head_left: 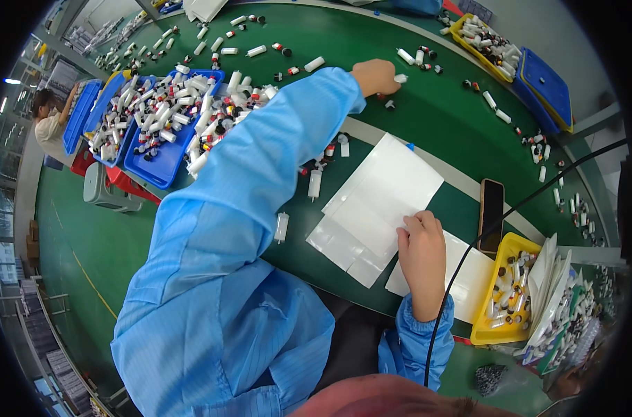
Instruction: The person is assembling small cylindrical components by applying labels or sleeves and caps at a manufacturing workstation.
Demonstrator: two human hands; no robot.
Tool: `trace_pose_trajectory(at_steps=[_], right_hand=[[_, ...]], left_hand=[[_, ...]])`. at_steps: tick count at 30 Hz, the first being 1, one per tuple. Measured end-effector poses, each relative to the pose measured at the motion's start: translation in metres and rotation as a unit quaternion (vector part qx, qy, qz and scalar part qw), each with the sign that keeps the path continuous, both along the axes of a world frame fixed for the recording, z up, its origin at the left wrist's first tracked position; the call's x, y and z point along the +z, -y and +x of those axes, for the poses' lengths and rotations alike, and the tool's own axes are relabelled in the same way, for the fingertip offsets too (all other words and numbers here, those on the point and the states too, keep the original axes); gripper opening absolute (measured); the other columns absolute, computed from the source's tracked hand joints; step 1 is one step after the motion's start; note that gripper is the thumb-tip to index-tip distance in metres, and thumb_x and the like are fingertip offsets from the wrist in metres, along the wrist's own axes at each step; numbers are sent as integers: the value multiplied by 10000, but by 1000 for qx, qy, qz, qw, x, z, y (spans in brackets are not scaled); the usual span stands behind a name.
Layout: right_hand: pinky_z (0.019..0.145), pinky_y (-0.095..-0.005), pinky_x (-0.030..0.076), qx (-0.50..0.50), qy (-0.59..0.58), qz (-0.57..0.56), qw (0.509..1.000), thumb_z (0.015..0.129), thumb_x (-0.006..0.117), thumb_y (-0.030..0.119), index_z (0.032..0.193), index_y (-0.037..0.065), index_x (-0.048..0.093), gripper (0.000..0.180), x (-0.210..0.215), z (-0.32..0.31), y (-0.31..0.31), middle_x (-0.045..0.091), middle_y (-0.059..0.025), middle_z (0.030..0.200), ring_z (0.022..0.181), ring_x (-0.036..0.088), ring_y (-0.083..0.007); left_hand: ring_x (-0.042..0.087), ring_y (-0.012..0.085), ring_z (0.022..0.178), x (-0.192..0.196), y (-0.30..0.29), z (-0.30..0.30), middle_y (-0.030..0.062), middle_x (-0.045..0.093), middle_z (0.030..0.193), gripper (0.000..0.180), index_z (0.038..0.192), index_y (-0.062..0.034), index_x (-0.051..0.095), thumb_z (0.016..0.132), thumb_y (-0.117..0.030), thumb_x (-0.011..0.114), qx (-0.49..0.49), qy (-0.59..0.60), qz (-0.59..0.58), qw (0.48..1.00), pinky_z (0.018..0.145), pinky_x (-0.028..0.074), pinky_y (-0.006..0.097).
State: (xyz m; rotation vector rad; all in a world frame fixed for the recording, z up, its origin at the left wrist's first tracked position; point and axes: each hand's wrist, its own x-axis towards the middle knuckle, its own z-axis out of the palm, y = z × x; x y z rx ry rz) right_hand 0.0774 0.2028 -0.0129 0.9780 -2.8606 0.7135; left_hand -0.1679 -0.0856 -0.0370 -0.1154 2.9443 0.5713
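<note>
My left hand [375, 78] reaches far over the green table, its fingers closed on a small white bottle [400, 78] that mostly hides in the grip. A small black-and-white piece [389, 105] lies just below that hand. Nearer to me, my right hand [424, 247] rests on a stack of white plastic bags [385, 187], fingers loosely bent and thumb apart. More white sheets [469, 260] lie beneath its wrist. Beside the bags, on their left, are a white bottle [315, 184] and a clear-white one [282, 227].
Blue trays [164, 171] heaped with small capped bottles stand at left. A yellow tray [479, 323] of bottles is at right, near a phone [491, 212] and a black cable [521, 204]. Loose bottles dot the far table; another person [54, 132] sits at far left.
</note>
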Motion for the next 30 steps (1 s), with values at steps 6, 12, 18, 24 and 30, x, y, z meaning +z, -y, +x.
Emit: trace_pose_trajectory(at_steps=[6, 12, 18, 24, 30], right_hand=[[842, -394, 505, -24, 5, 10, 1000, 781, 682, -15, 988, -54, 661, 212, 1, 2, 2, 613, -185, 1024, 946, 595, -358], [813, -426, 490, 4, 65, -1, 998, 744, 682, -12, 946, -43, 619, 214, 3, -5, 7, 584, -181, 982, 923, 577, -356], [759, -433, 484, -8, 19, -49, 999, 733, 683, 2, 881, -27, 589, 177, -1, 0, 8, 570, -172, 924, 865, 581, -357], [719, -343, 487, 39, 165, -110, 979, 812, 638, -13, 908, 1, 608, 101, -6, -21, -13, 589, -120, 877, 785, 590, -260], [719, -261, 462, -146, 212, -516, 817, 875, 651, -24, 1066, 34, 582, 211, -5, -42, -38, 589, -10, 887, 765, 542, -99]], left_hand=[[624, 124, 621, 48, -66, 97, 46, 648, 751, 446, 1001, -2, 613, 963, -447, 592, -127, 39, 338, 932, 522, 465, 281], [567, 102, 616, 14, -91, 170, 32, 589, 831, 421, 1120, -60, 574, 1014, -457, 483, -133, 234, 492, 828, 576, 469, 249], [615, 147, 635, -4, -88, 174, 75, 616, 890, 431, 1149, -44, 559, 1027, -437, 432, -68, 248, 525, 811, 616, 489, 296], [649, 199, 684, -16, -85, 167, 107, 619, 897, 466, 1195, -31, 529, 1038, -454, 412, -71, 248, 526, 810, 648, 545, 315], [678, 293, 929, -1, -98, 165, 177, 640, 1038, 425, 1135, -45, 530, 1054, -434, 378, 35, 274, 681, 679, 801, 578, 385]])
